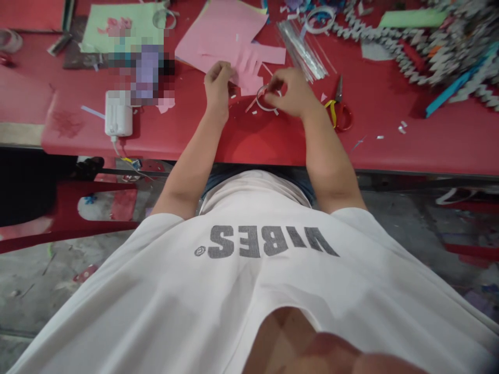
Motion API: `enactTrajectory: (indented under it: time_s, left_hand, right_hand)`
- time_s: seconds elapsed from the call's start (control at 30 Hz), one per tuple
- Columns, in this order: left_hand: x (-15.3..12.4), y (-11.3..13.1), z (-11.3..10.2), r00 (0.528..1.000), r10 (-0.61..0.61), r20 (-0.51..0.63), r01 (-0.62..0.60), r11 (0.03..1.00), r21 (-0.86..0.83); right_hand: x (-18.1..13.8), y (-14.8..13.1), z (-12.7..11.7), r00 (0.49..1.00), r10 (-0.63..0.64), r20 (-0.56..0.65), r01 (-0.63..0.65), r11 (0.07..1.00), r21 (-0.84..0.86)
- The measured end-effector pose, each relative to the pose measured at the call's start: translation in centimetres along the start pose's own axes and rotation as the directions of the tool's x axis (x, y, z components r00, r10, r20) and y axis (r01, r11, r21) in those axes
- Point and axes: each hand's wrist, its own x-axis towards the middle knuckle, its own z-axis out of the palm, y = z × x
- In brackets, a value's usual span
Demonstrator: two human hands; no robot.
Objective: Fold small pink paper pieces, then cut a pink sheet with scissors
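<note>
My left hand (219, 85) is closed in a pinch at the edge of a pink paper piece (251, 83) with slits cut into it. To its right, my right hand (290, 91) has its fingers curled onto a narrow roll of tape (258, 98) just above the table. The fingertips partly cover the roll. Small paper scraps lie between the hands. Beside my right wrist rest scissors (340, 109) with yellow and red handles. Larger pink sheets (226, 26) lie beyond my left hand.
The red table (253, 140) also bears a white power bank (119, 117) with a cable, a green sheet (97, 31), clear plastic strips (306, 52), another tape roll (319, 21) and a heap of folded grey paper chains (440, 47). The table's front edge runs close to my body.
</note>
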Motion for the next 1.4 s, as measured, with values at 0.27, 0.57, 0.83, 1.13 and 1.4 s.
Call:
enactTrajectory:
  time_s: [0.27, 0.57, 0.83, 1.13, 1.4]
  left_hand:
    - [1.6, -1.0, -0.8, 0.991, -0.054, 0.127, 0.077, 0.979, -0.187]
    - [0.5, -1.8, -0.1, 0.83, 0.278, 0.484, -0.274, 0.958, -0.08]
    - [0.1, -2.6, 0.3, 0.781, 0.22, 0.584, -0.252, 0.967, -0.028]
    - [1.6, -4.6, -0.2, 0.721, 0.28, 0.634, -0.26, 0.957, -0.127]
    - [1.0, -3.3, -0.4, 0.775, 0.162, 0.611, -0.207, 0.978, 0.003]
  right_hand:
    - [0.2, 0.9, 1.3, 0.991, 0.094, 0.09, -0.08, 0.985, -0.154]
    - [0.8, -0.3, 2.4, 0.976, 0.014, -0.216, 0.045, 0.963, 0.266]
    - [-0.1, -1.3, 2.2, 0.976, 0.144, -0.165, -0.12, 0.982, 0.149]
    - [-0.1, -1.2, 1.4, 0.973, 0.097, -0.207, -0.116, 0.99, -0.084]
    - [-0.5, -3.6, 0.1, 0.976, 0.187, -0.108, -0.197, 0.976, -0.091]
